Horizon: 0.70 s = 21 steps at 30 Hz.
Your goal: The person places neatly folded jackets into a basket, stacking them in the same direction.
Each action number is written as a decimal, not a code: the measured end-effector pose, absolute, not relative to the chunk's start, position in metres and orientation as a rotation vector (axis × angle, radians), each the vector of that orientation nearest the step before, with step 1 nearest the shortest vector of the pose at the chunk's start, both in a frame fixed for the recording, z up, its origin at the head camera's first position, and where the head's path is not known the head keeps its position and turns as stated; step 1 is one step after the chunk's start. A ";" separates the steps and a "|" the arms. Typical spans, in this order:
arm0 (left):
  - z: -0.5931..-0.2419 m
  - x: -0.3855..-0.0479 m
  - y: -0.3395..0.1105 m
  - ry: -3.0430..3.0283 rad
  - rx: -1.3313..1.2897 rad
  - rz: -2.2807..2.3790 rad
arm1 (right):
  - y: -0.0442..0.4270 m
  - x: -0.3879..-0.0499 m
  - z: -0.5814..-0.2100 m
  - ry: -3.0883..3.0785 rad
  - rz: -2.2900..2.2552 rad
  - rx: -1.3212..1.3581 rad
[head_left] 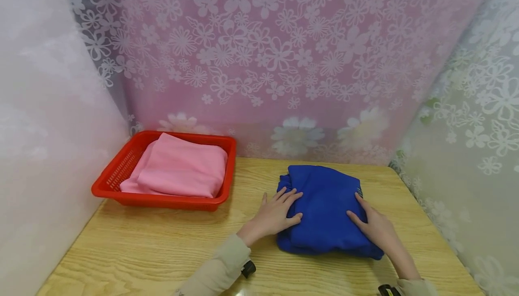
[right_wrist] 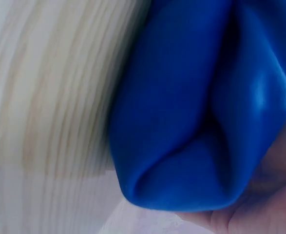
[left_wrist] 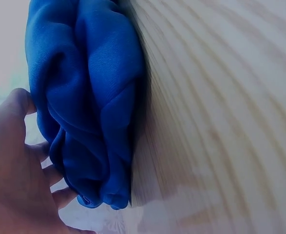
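A folded blue garment lies on the wooden table, thick with several soft layers that show along its side in the left wrist view. On its left edge rests my left hand, fingers spread and fairly straight, the thumb on top of the cloth. My right hand touches the right edge, with thumb and forefinger extended over the top; its other fingers are hidden in the head view. In the right wrist view, a rounded fold of the blue garment hides most of that hand.
At the back left of the table stands a red plastic basket with slotted sides. Folded pink cloth lies in it. Flower-patterned curtains close off the back and both sides.
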State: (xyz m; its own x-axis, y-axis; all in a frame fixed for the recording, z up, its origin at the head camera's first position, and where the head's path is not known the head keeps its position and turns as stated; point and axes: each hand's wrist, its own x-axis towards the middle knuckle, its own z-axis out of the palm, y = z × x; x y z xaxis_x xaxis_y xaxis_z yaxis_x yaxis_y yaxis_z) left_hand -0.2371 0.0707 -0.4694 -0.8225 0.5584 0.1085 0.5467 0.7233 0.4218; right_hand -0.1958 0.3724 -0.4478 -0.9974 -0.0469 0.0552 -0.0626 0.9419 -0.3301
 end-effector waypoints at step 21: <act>-0.469 -0.232 0.025 2.919 0.828 0.756 | 0.333 -0.200 -0.443 -3.083 0.586 0.193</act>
